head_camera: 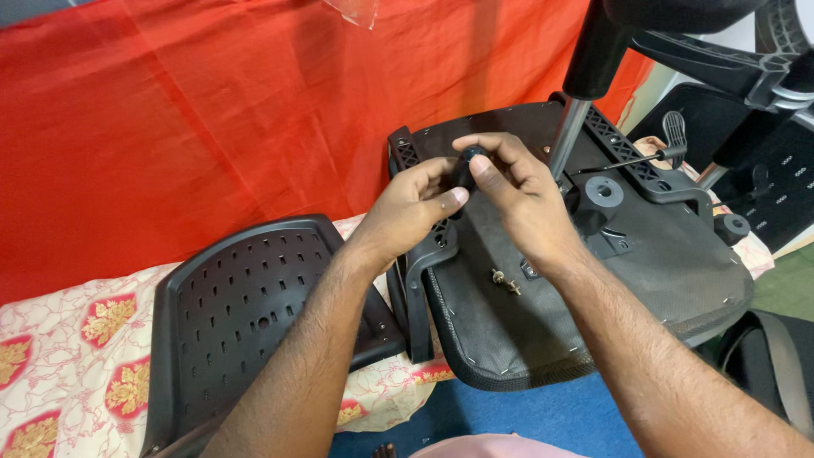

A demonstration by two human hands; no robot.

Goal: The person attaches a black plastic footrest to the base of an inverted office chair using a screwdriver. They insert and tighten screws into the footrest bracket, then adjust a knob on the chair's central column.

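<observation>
Together, the left hand (413, 206) and right hand (515, 188) pinch a small black knob (469, 160) at 12 o'clock above the upturned chair seat (593, 297). It looks light, hard and likely slippery; fingertips around its rim grip best.

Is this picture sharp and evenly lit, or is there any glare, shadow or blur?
Head view: soft, even light, no harsh glare; the red cloth looks very saturated. Both hands and the upturned chair seat are sharp. Only faint shadow lies under the forearms, and the near forearms at the bottom edge look stretched by the wide lens.

One head view looks steeply down, close over both forearms; no second view.
</observation>
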